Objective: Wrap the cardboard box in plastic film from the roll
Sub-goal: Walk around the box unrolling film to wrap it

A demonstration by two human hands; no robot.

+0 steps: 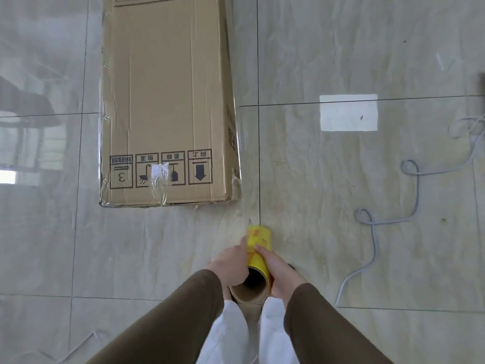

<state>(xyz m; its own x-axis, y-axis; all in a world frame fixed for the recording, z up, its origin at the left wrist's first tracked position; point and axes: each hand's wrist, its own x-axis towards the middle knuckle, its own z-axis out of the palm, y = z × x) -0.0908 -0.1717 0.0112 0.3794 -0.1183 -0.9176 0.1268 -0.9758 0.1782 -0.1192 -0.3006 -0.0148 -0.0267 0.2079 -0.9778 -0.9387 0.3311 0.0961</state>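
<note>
A long cardboard box (168, 101) lies flat on the tiled floor, running away from me, with printed handling symbols at its near end. Clear plastic film clings to its edges and near corner. A sheet of film (242, 179) stretches from the box's right side down to the roll (258, 248), a yellow-labelled roll on a brown cardboard core. I hold the roll upright in front of me, below the box's near right corner. My left hand (231, 264) grips its left side and my right hand (278, 271) grips its right side.
A grey cable (378, 222) loops across the glossy floor to the right. A bright rectangular reflection (348, 112) lies on the tiles at right. My white trousers (231, 334) show at the bottom, between my brown sleeves. Another thin cable (78, 345) lies at lower left.
</note>
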